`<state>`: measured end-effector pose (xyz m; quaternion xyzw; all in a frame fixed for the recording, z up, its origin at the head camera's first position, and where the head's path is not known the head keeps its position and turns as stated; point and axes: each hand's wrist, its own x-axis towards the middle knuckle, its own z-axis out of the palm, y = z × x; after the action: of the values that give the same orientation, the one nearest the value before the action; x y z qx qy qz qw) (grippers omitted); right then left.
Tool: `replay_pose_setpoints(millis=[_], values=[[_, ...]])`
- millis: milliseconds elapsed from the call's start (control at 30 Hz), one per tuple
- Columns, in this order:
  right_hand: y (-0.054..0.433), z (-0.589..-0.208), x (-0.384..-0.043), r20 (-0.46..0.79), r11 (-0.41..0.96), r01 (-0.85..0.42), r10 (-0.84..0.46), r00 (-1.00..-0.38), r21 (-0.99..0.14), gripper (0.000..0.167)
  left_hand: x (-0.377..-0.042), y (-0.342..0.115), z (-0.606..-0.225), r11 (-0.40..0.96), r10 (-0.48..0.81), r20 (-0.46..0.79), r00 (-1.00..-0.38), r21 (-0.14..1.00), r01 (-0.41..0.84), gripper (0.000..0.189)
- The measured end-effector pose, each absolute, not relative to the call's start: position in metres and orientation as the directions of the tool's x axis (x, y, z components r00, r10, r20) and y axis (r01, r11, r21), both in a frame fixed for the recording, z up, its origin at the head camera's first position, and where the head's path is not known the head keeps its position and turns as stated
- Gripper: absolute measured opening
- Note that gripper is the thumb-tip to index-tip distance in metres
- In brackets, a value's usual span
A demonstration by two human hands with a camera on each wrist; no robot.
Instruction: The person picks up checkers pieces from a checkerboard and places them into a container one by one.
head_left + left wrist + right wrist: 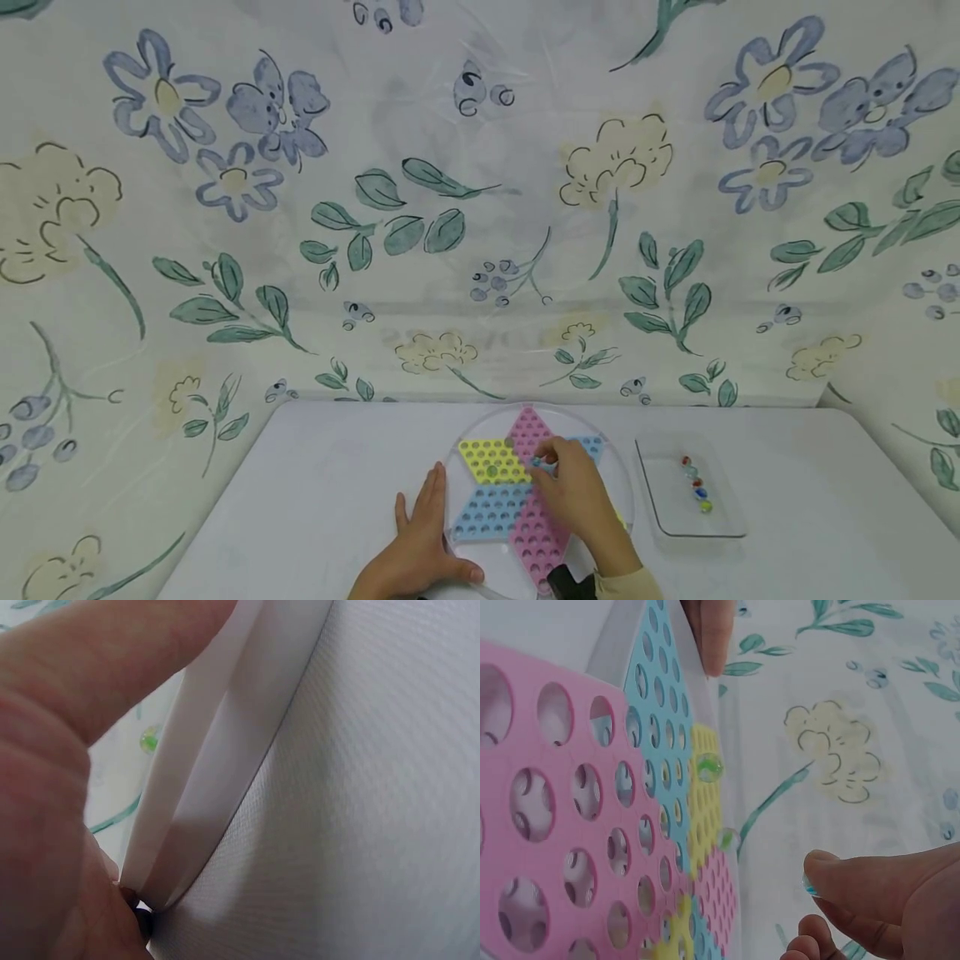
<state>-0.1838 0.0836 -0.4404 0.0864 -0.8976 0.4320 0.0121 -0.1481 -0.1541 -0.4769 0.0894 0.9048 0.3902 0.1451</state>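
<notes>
Between my two hands stands a round white board [615,477] with a six-pointed star of pink, yellow and blue perforated sections. With straight, spread fingers, my left hand [420,542] rests against its left rim, the thumb at the near edge. My right hand [573,490] pinches a small clear glass marble with light blue in it [808,886] between thumb and fingers, above the board and apart from its holes. Just left of those fingertips, a clear marble with green inside [492,472] sits on the yellow section; another clear greenish marble [509,442] sits where yellow meets pink. Right of my right hand, a clear rectangular plastic tray [705,535] holds a row of multicoloured glass marbles [701,493].
</notes>
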Motion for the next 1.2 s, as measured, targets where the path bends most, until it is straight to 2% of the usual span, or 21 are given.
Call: replay_pose_setpoints(millis=[533, 700, 1000, 1200], values=[[0.107, -0.429, -0.170, 0.052, 0.600, -0.062, -0.034, -0.998, -0.798, 0.021, -0.146, -0.153, -0.477, 0.679, 0.271, -0.215, -0.938, 0.733, 0.028, 0.152], [0.115, -0.427, -0.166, 0.077, 0.610, -0.069, -0.014, -0.997, -0.789, 0.019, -0.147, -0.154, -0.478, 0.678, 0.276, -0.210, -0.938, 0.734, 0.035, 0.152], [0.127, -0.424, -0.163, 0.010, 0.651, 0.013, 0.032, -0.999, -0.759, 0.023, -0.148, -0.154, -0.479, 0.675, 0.278, -0.201, -0.939, 0.736, 0.042, 0.151], [0.135, -0.423, -0.161, 0.008, 0.660, 0.033, 0.059, -0.998, -0.751, 0.025, -0.149, -0.155, -0.477, 0.665, 0.283, -0.196, -0.939, 0.746, 0.045, 0.151]])
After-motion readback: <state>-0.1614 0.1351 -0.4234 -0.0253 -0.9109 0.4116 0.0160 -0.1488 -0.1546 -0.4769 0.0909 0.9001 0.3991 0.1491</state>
